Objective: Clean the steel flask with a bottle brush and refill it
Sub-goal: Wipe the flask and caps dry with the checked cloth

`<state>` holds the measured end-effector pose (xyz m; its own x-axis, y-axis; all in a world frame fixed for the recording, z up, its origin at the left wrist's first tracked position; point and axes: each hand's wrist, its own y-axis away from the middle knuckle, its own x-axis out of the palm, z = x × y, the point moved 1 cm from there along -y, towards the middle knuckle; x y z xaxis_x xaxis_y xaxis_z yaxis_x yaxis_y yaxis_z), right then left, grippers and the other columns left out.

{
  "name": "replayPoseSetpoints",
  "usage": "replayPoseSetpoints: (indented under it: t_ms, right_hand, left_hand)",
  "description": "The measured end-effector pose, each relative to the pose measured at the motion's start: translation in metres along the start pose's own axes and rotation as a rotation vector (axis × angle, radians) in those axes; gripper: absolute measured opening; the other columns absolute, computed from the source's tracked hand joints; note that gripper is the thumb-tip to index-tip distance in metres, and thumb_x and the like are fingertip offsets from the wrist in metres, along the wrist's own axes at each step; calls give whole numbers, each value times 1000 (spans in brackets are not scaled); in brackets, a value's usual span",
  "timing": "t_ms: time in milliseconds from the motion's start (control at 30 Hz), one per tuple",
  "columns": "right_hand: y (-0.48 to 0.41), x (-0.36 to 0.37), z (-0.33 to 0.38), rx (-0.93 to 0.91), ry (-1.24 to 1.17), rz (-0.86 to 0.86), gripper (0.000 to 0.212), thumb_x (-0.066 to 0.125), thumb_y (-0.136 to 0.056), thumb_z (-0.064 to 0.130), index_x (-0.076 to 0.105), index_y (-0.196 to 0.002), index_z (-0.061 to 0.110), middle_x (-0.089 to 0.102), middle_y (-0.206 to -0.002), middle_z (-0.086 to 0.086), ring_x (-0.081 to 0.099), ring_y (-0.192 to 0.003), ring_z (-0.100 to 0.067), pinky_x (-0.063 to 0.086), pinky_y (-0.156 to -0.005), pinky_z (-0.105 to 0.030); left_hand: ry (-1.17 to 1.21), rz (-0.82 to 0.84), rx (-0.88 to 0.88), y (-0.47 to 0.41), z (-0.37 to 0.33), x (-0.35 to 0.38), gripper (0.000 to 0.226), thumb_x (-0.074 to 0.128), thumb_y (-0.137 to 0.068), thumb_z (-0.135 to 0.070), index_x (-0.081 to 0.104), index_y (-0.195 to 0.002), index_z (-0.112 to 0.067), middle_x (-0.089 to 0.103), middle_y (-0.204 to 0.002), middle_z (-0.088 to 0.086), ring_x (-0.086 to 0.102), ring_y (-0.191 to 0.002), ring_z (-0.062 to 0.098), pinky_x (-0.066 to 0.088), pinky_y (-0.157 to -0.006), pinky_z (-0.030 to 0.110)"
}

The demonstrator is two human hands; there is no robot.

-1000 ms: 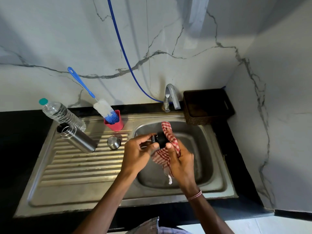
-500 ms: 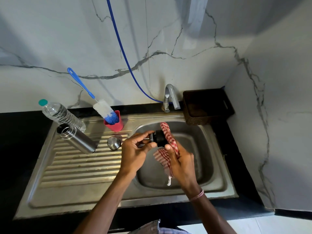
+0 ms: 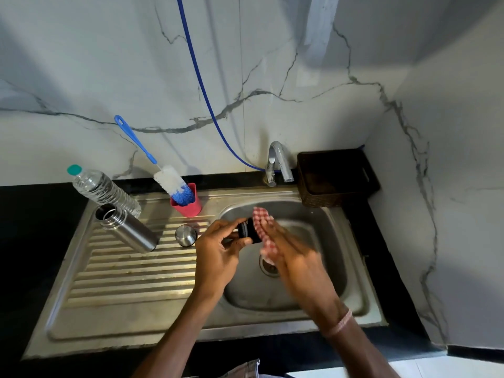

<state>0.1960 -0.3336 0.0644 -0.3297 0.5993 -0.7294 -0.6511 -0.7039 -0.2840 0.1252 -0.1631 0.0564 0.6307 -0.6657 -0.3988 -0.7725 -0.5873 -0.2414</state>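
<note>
The open steel flask [image 3: 128, 230] stands on the ribbed drainboard [image 3: 131, 271], with a small steel cap [image 3: 186, 235] to its right. Over the sink basin [image 3: 321, 268], my left hand [image 3: 218, 252] pinches the flask's black stopper [image 3: 246, 231]. My right hand [image 3: 289, 255], blurred by motion, holds a red-and-white checked cloth [image 3: 262, 223] against the stopper. The bottle brush [image 3: 163, 175], blue-handled with white and blue bristles, stands head-down in a red cup [image 3: 188, 207] behind the drainboard.
A clear plastic water bottle [image 3: 101, 188] with a teal cap stands behind the flask. The tap [image 3: 278, 162] rises behind the basin with a blue hose [image 3: 201, 85] running up the marble wall. A dark woven basket [image 3: 332, 177] sits at the back right corner.
My right hand has swept the cloth up and around the stopper and is now blurred. My left hand has kept its hold on the stopper and shifted slightly.
</note>
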Motion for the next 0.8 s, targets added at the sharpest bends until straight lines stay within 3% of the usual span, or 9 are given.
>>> replayPoseSetpoints:
  t_ms: [67,167,233,300,433,533,633,733,800]
  right_hand:
    - [14,6,12,-72,202,-1,56,33,-110,46,35,-158,18,37,-163,-2,43,-145,-16,53,-105,-35]
    - [-9,0,15,-44,306,-32,50,49,-105,32,47,-150,13,58,-145,-11,66,-119,-23,61,-89,-34]
    - [-35,-10,11,60,205,40,43,46,-107,40,49,-145,21,70,-126,-4,72,-103,-21,61,-84,-34]
    - [-41,-13,9,74,148,55,43,42,-106,47,47,-146,29,72,-120,0,73,-98,-18,60,-82,-33]
    - [-11,1,26,8,262,-2,60,35,-105,53,37,-156,22,48,-156,-1,69,-112,-19,63,-79,-36]
    - [-14,6,16,-28,291,-33,57,49,-102,43,44,-152,18,53,-151,-3,72,-104,-21,62,-75,-32]
    - [-38,-1,6,20,103,23,46,49,-105,46,52,-146,26,65,-138,3,69,-113,-17,57,-92,-30]
    - [-38,4,5,-9,8,37,55,40,-105,54,44,-153,27,48,-155,9,55,-134,-10,50,-107,-30]
    - [-21,11,8,-57,58,-12,58,39,-105,51,39,-156,23,36,-163,7,47,-141,-10,49,-108,-27]
  left_hand:
    - [92,6,-69,0,0,3,42,84,-76,-10,73,-114,-23,71,-99,-8,68,-93,-4,53,-85,13]
    - [59,73,30,5,2,6,34,80,-80,-3,77,-111,-17,73,-106,4,68,-98,14,52,-90,19]
    - [6,76,97,8,2,7,42,72,-80,13,76,-111,-15,72,-106,-2,68,-99,10,53,-90,18]
    - [34,30,73,6,-2,7,45,78,-77,14,75,-111,-16,71,-104,-8,67,-98,1,52,-87,12]
    - [137,-59,-19,0,0,5,37,81,-76,-23,75,-112,-25,74,-100,-2,69,-92,3,53,-84,15]
    - [139,26,17,6,3,5,41,86,-76,-11,76,-110,-31,73,-104,-5,70,-97,11,57,-88,27]
    - [26,52,122,9,3,2,57,77,-74,18,74,-113,-23,71,-106,-7,69,-101,8,56,-88,21]
    - [32,-40,77,2,-3,-1,52,83,-73,13,73,-112,-20,71,-101,-5,66,-97,-5,50,-85,9]
    - [81,-85,6,0,-6,-2,47,85,-75,5,74,-114,-20,73,-101,-3,67,-93,-6,51,-84,10]
